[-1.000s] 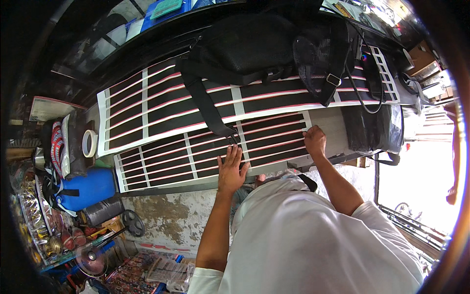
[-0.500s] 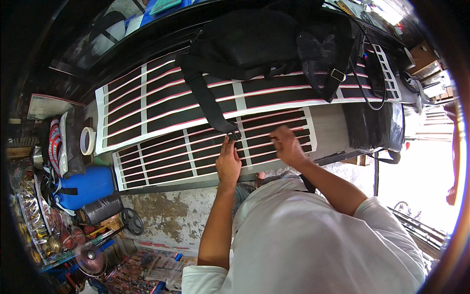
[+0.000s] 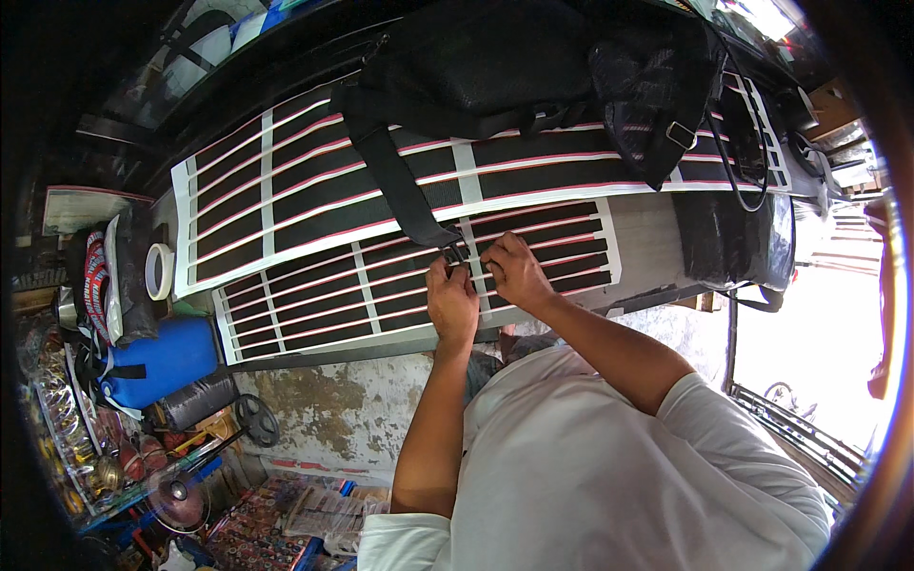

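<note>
A wide black strap (image 3: 398, 190) hangs from a black bag (image 3: 486, 71) and ends in a small black buckle (image 3: 455, 252). My left hand (image 3: 452, 306) grips that buckle from below between thumb and fingers. Just to its right, my right hand (image 3: 519, 276) is closed in a pinch, close beside the buckle. Whatever sits between its fingertips is too small to make out. Under both hands lies a striped black-and-white sheet (image 3: 314, 305), and a second striped sheet (image 3: 228, 205) overlaps it farther back, beneath the bag.
A strap with a metal buckle (image 3: 681, 135) and a black cable (image 3: 731, 176) lie at the bag's right. Farther right is a black wrapped bundle (image 3: 728, 238). To the left are a tape roll (image 3: 159, 271) and a blue bag (image 3: 171, 357). A fan (image 3: 178, 493) stands low left.
My right hand has moved left to the buckle, and its fingers have closed. The left hand stays on the buckle. The view has shifted slightly.
</note>
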The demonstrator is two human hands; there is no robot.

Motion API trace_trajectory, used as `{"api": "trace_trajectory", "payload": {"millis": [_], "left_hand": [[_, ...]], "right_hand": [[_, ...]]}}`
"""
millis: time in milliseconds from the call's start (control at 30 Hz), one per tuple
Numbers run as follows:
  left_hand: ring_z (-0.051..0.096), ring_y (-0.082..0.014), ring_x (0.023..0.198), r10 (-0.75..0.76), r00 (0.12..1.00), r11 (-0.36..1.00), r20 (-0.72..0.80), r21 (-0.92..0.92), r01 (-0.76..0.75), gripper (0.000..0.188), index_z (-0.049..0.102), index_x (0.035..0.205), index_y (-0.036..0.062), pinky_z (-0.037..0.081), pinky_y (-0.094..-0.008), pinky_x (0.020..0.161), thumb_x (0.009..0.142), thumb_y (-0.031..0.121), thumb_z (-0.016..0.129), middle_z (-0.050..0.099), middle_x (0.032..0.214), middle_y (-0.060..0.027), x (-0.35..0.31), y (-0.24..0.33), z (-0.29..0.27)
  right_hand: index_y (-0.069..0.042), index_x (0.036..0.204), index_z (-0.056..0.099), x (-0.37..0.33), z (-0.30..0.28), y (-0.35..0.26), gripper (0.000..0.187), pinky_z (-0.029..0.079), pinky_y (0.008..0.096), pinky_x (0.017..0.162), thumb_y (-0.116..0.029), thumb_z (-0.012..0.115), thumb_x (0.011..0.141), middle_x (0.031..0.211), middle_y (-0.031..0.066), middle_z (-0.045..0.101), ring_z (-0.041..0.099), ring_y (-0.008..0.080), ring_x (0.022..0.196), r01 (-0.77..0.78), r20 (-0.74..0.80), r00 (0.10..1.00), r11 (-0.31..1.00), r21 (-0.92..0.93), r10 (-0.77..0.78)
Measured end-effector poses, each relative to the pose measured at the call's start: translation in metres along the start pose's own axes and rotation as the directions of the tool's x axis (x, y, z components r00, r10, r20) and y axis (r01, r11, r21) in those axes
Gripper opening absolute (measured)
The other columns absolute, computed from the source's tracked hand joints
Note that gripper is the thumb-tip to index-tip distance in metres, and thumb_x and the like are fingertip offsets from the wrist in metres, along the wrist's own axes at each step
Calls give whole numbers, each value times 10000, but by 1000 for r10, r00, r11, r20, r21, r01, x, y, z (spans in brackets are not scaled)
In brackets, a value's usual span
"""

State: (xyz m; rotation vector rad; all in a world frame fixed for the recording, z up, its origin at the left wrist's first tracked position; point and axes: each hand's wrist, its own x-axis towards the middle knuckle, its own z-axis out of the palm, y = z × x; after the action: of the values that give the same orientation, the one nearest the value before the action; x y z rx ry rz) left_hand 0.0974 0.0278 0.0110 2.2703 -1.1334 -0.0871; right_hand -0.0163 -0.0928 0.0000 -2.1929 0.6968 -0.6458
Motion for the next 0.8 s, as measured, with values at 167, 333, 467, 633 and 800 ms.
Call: {"api": "trace_trajectory", "payload": {"millis": [167, 333, 467, 633, 800], "left_hand": [[618, -376, 1024, 74, 997, 997, -5, -4, -74, 128, 787, 1018, 30, 552, -491, 894, 893, 52, 777, 619, 1053, -158, 3, -5, 2], [603, -359, 1008, 89, 996, 995, -8, -43, -89, 98, 762, 981, 25, 536, -483, 879, 884, 39, 768, 602, 1039, -145, 3, -6, 1], [604, -357, 1007, 84, 996, 996, -8, -31, -84, 121, 771, 998, 26, 536, -484, 884, 878, 36, 775, 602, 1034, -141, 3, -6, 0], [612, -353, 1019, 86, 996, 993, 2, -79, -85, 152, 782, 1014, 27, 540, -474, 896, 863, 8, 780, 614, 1043, -141, 5, -8, 0], [618, -351, 1035, 81, 997, 994, 13, -70, -79, 155, 781, 1026, 19, 542, -465, 915, 873, -3, 768, 635, 1084, -142, 3, -8, 0]], "right_hand": [[-44, 1025, 723, 0, 1, 0, 221, 529, 478, 928, 70, 706, 836, 1026, 146, 575, 612, 375, 1022, 5, -17, 1000, 1000, 7, -5], [-37, 1015, 728, 1, 0, 0, 210, 530, 473, 928, 72, 701, 838, 1018, 143, 578, 615, 366, 1020, -6, -11, 1000, 1000, 11, 6], [-36, 1016, 727, 1, 1, 0, 213, 531, 475, 926, 74, 700, 835, 1012, 144, 581, 617, 366, 1015, -5, -13, 1000, 1000, 3, 5], [-34, 1014, 723, 1, 1, 2, 209, 532, 477, 922, 70, 697, 835, 1012, 147, 582, 618, 371, 1011, 4, -6, 1000, 1000, -9, -4], [-32, 1017, 723, 1, 0, 1, 201, 531, 480, 928, 62, 692, 842, 1022, 150, 584, 618, 376, 1015, 5, 8, 1000, 1000, -3, -5]]}}
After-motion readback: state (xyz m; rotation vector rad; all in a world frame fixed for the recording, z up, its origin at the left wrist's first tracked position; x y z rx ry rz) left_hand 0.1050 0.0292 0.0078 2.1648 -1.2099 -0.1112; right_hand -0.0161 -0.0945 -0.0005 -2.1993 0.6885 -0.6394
